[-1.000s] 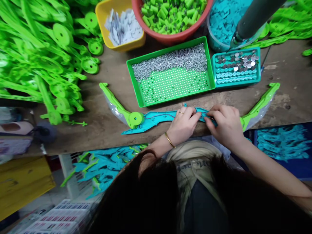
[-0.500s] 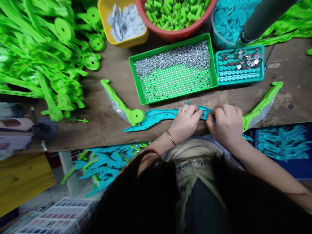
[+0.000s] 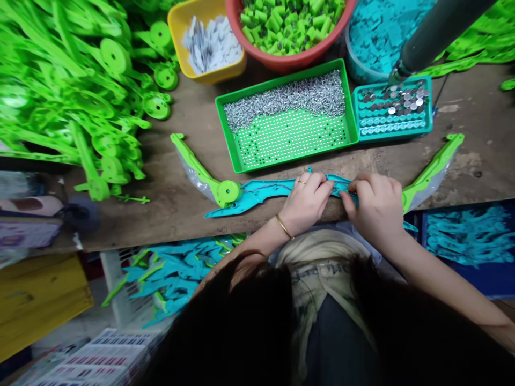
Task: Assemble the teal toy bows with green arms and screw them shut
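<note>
A toy bow lies along the front of the workbench, with a blue open half-shell body (image 3: 265, 188) and green limbs. The left green limb (image 3: 199, 174) carries a round green wheel (image 3: 228, 193). On the far side the right green limb (image 3: 432, 171) slants up and away. A thin dark wire runs inside the blue body. My left hand (image 3: 308, 198) is closed on the middle of the body, its fingertips at the shell's inside. Close by, my right hand (image 3: 372, 201) pinches at the body's right part; what lies between its fingertips is hidden.
Behind the bow stand a green tray (image 3: 289, 136) of small screws and a blue tray (image 3: 394, 131) of metal discs. Yellow (image 3: 201, 75), red (image 3: 281, 59) and clear (image 3: 364, 72) tubs hold parts. Green parts (image 3: 80, 96) pile up at left. A dark pole (image 3: 442, 37) slants in.
My right hand's fingers have opened slightly and shifted at the bow's body. My left hand keeps its place. The view has shifted a little.
</note>
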A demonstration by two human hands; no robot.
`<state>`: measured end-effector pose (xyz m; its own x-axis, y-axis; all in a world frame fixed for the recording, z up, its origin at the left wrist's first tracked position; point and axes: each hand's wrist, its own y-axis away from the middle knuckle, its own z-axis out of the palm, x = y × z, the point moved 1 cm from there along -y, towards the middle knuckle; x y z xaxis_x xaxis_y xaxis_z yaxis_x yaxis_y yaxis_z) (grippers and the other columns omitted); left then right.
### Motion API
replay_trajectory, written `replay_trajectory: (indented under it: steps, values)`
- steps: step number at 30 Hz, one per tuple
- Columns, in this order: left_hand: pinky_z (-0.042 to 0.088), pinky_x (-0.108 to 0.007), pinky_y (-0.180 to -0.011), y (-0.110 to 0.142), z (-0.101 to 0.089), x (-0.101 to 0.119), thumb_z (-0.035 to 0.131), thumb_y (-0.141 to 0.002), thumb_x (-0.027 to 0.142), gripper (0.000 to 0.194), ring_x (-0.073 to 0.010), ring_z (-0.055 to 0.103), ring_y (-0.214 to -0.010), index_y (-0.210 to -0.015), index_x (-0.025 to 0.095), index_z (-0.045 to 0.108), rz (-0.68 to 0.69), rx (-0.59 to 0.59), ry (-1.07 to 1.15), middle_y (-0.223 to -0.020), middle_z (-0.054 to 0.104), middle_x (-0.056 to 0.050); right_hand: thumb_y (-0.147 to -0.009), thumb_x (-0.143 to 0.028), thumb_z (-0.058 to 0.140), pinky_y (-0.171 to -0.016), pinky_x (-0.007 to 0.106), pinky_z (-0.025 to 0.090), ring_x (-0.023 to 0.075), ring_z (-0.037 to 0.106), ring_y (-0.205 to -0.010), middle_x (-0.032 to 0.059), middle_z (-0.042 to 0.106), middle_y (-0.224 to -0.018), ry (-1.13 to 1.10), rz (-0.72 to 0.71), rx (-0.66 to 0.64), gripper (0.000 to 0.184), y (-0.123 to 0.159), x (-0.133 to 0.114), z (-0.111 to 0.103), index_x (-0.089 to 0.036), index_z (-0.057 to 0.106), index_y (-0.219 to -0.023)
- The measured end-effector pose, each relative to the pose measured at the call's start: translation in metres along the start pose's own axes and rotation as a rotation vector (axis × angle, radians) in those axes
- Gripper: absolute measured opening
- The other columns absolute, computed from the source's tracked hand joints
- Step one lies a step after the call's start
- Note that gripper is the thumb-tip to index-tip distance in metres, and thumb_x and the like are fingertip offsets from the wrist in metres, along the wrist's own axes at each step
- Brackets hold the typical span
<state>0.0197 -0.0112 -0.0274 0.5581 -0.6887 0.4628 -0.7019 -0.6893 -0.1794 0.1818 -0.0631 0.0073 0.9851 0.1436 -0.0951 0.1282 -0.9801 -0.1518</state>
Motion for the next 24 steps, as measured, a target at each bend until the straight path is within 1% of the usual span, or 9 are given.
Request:
replay_trajectory:
  steps: [4, 6, 11, 18, 24]
  values:
    - [0.044, -0.036, -0.083, 0.000, 0.000, 0.000, 0.036, -0.101, 0.025, 0.033, -0.0226, 0.049, -0.092, -0.108, 0.012, 0.065, 0.010, 0.032, -0.008, -0.099, 0.060, -0.012, -0.093, -0.024, 0.048, -0.081, 0.038, 0.034, 0.0237, 0.052, -0.087, 0.0104, 0.066, -0.096, 0.020, -0.029, 0.006, 0.016, -0.003, -0.005, 0.003, -0.017, 0.062, -0.089]
    - [0.044, -0.036, -0.084, 0.000, 0.001, 0.000, 0.036, -0.101, 0.026, 0.033, -0.0227, 0.049, -0.092, -0.108, 0.012, 0.065, 0.011, 0.027, -0.009, -0.099, 0.059, -0.012, -0.093, -0.022, 0.047, -0.081, 0.039, 0.034, 0.0237, 0.052, -0.086, 0.0104, 0.066, -0.095, 0.033, -0.035, 0.015, 0.017, -0.005, -0.006, 0.005, -0.017, 0.063, -0.088]
    - [0.044, -0.037, -0.085, 0.000, 0.001, -0.001, 0.035, -0.101, 0.027, 0.033, -0.0229, 0.049, -0.094, -0.110, 0.013, 0.064, -0.002, -0.009, 0.009, -0.100, 0.059, -0.012, -0.092, -0.025, 0.048, -0.080, 0.040, 0.032, 0.0259, 0.050, -0.086, 0.0134, 0.065, -0.095, 0.033, 0.004, -0.017, 0.018, -0.008, -0.006, 0.007, -0.015, 0.063, -0.090]
    - [0.044, -0.037, -0.083, 0.000, 0.000, 0.001, 0.035, -0.101, 0.026, 0.033, -0.0227, 0.050, -0.092, -0.108, 0.014, 0.065, -0.009, -0.010, -0.002, -0.099, 0.059, -0.012, -0.089, -0.024, 0.049, -0.077, 0.041, 0.031, 0.0265, 0.050, -0.083, 0.0128, 0.064, -0.092, 0.057, 0.004, -0.043, 0.015, -0.013, -0.005, 0.007, -0.016, 0.061, -0.088]
    - [0.045, -0.037, -0.083, 0.000, 0.000, 0.000, 0.036, -0.101, 0.025, 0.032, -0.0227, 0.050, -0.092, -0.107, 0.013, 0.065, 0.004, 0.018, 0.002, -0.100, 0.060, -0.012, -0.092, -0.026, 0.048, -0.076, 0.040, 0.031, 0.0250, 0.051, -0.081, 0.0121, 0.065, -0.089, 0.096, -0.019, -0.034, 0.018, -0.016, -0.003, 0.007, -0.016, 0.061, -0.085]
